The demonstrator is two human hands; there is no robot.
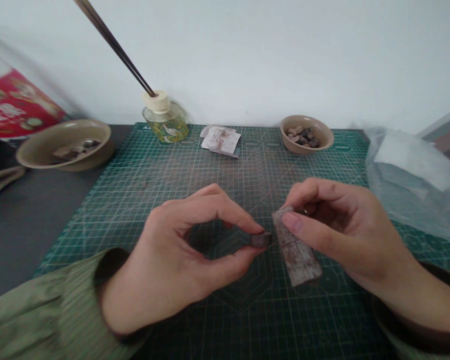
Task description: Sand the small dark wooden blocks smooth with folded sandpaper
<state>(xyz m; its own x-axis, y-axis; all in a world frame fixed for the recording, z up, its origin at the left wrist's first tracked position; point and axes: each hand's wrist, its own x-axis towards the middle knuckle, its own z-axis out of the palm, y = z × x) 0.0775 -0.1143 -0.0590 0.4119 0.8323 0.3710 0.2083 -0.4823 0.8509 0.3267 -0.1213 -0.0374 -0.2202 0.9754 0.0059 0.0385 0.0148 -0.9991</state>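
Between the thumb and index finger of my left hand [206, 240] is a small dark brown block [260, 239], with its narrow side toward me. What it is made of I cannot tell. My right hand [345, 230] pinches the upper end of a worn, brown-stained strip of sandpaper [300, 255], thumb on its face. The strip slants down, just right of the block, with a small gap between them. The curled fingers behind the strip are partly hidden. Both hands hover over a green cutting mat [165, 175].
A small bowl [307, 118] of brown and dark pieces stands at the back right, near stacked sandpaper sheets [221, 140] and a reed diffuser [165, 120]. On the left are a larger bowl [65, 145] with several pieces and a red packet [18, 105]. A clear plastic bag [416, 175] lies right.
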